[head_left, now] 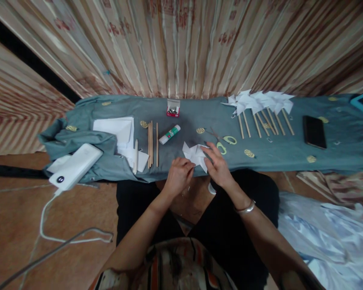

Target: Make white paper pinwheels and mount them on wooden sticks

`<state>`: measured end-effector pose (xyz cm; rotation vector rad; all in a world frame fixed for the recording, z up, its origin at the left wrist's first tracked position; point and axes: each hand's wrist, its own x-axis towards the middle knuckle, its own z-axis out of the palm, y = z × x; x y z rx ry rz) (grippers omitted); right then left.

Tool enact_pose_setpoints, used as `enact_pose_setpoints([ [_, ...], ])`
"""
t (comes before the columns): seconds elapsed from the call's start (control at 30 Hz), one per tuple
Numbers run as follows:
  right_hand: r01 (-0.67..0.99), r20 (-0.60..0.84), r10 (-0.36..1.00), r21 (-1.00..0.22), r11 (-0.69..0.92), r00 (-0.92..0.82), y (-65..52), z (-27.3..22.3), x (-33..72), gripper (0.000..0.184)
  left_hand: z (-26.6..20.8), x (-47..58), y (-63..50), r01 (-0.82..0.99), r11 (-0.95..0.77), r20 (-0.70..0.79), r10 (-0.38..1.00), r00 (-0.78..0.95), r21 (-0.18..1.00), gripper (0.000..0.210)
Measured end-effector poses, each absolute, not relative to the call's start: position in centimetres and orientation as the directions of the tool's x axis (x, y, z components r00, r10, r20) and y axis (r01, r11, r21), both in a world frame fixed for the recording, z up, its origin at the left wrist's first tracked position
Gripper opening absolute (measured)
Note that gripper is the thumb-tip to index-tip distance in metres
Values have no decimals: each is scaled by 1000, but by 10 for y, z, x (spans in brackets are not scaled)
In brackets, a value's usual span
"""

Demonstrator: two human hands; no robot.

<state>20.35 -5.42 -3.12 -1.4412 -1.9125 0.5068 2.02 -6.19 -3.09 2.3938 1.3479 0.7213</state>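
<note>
A white paper pinwheel [195,152] lies at the front edge of the cloth-covered surface, between my hands. My left hand [179,174] is closed in a pinch at its lower left edge; the exact grip is partly hidden by the fingers. On the right side of the paper, my right hand [218,166] has its fingers apart, with fingertips touching the pinwheel. Scissors with pale green handles [221,147] rest just beyond my right hand. A glue stick [170,134] lies beyond my left hand, and several wooden sticks [150,145] are left of it.
A small open box of metal pins [173,110] stands at the back. Finished pinwheels on sticks [260,102] lie at the back right, near a dark phone [314,131]. Paper sheets [113,128], a white pen [136,157] and a cabled power bank [77,165] are left.
</note>
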Motion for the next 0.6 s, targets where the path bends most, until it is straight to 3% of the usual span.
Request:
enact_pose_setpoints([
  [0.13,744,269,961,-629,226,-65,-53,-28,199,46,-30,20,-62,704,-509,281,861,424,495,18],
  [0.33,651,134,988,-757,49,80,-49,-24,192,53,-31,20,-64,689,-494,299,870,393,531,20],
  [0.47,481,32,987,-876,-47,155,-45,-23,195,54,-30,16,-69,659,-467,347,883,315,590,20],
  [0.6,132,-81,983,-986,-103,164,-45,-19,198,58,-21,2,-80,552,-343,382,923,48,760,34],
])
